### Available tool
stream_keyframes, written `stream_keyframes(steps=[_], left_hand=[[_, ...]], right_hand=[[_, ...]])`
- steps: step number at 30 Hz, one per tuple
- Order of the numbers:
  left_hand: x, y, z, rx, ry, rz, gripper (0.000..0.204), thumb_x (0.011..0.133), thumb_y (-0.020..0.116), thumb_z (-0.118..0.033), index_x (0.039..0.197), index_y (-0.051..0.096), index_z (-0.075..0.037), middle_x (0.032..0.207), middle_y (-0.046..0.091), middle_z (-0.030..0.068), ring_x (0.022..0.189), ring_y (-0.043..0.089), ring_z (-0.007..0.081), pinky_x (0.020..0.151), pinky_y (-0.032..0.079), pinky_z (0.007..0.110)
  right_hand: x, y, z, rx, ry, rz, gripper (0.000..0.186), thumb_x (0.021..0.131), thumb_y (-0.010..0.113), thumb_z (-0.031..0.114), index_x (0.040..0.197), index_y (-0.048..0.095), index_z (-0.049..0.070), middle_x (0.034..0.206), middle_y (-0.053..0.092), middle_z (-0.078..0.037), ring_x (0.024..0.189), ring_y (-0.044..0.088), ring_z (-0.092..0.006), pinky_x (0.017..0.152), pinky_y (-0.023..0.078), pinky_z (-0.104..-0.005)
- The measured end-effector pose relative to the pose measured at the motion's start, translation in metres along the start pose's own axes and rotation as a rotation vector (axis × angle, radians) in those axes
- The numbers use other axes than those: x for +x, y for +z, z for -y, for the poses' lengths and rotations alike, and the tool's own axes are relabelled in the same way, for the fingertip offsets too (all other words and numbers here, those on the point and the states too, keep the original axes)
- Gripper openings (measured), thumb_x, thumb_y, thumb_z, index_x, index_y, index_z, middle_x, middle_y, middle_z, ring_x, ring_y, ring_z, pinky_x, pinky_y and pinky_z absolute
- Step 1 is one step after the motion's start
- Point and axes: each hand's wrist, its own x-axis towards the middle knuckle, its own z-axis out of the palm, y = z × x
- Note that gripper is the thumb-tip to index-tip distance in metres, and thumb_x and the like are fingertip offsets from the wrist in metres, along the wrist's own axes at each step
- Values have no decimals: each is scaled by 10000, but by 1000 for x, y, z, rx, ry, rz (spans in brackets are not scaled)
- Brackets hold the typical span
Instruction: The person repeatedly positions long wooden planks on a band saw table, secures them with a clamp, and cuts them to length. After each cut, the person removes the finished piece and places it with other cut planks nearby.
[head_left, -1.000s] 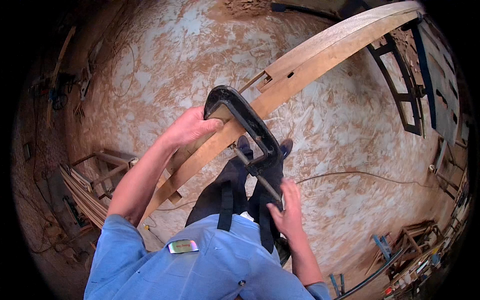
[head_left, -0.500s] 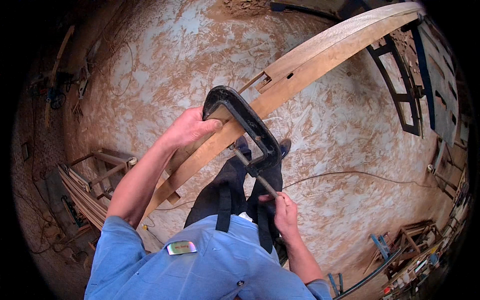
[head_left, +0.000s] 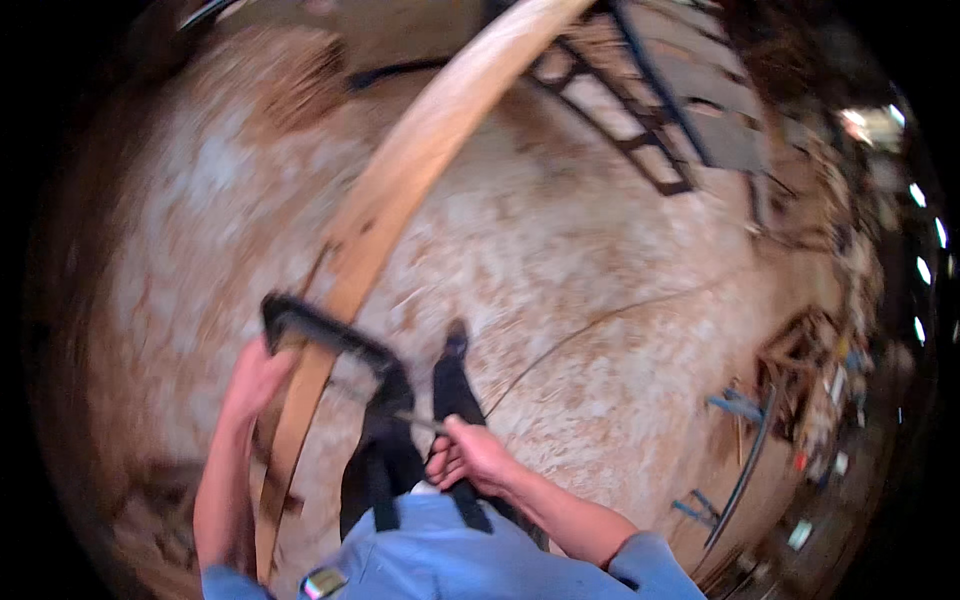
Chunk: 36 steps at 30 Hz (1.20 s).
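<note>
Brown dust streaked the pale floor point(head_left: 560, 240), which took up most of the view; frame was motion-blurred. Long curved wooden beam point(head_left: 420, 150) ran from upper middle down to lower left, past the person's left side. Grey slotted panel point(head_left: 735, 130) with a dark blue edge stood at upper right, beyond the beam. Blue shirt point(head_left: 450, 560) filled the bottom edge. Dark openwork frame point(head_left: 640, 138) sat just beside the panel, on its left.

Black C-clamp point(head_left: 335, 330) lay across the beam's lower half, back of it crossing over the wood, one end at the far left edge, the other toward the legs.

Right hand point(head_left: 475, 455): fingers curled round the outer end of the clamp's screw point(head_left: 420, 421), close to the waist. Left hand point(head_left: 262, 377): at the clamp's left end, against the beam's left edge. Fingers mostly hidden and smeared; couldn't tell whether they gripped clamp, wood or both.

Smallest item: dark shoe point(head_left: 456, 335), on the floor right of the clamp.
</note>
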Motion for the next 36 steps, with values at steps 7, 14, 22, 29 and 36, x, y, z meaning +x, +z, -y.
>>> stream_keyframes(steps=[7,14,22,29,36], left_hand=[[10,11,13,-156,58,88,247,842,525,-219,928,613,-6,824,576,-16,749,500,105,684,435,298],[37,-21,62,-86,44,80,474,963,469,-371,1201,554,29,1018,634,102,867,599,192,738,486,354],[36,-27,73,144,-56,-132,598,948,467,-470,1263,517,35,1120,624,147,1005,586,251,841,458,379],[25,-25,-46,406,-123,-660,632,920,504,-439,1313,477,56,1286,544,242,1221,503,314,1006,386,388],[44,39,-289,517,419,-977,520,878,593,-350,1249,538,10,1033,656,190,962,636,282,845,483,360]], right_hand=[[0,-15,-18,-27,-231,44,605,945,412,578,1057,478,-13,869,656,-197,632,643,-223,511,540,-320],[16,-31,-35,-2,-296,147,564,942,446,566,1054,462,13,841,612,-196,522,557,-211,354,417,-286],[-19,-189,10,2,-448,157,471,947,478,473,1108,533,34,949,663,-156,663,610,-186,574,516,-302],[-159,-403,16,387,-706,-281,468,933,515,376,1229,456,18,1027,633,-169,855,632,-270,742,541,-376],[-232,-498,133,315,-888,-548,393,965,505,378,1167,500,41,867,636,-90,717,620,-188,623,546,-328]])
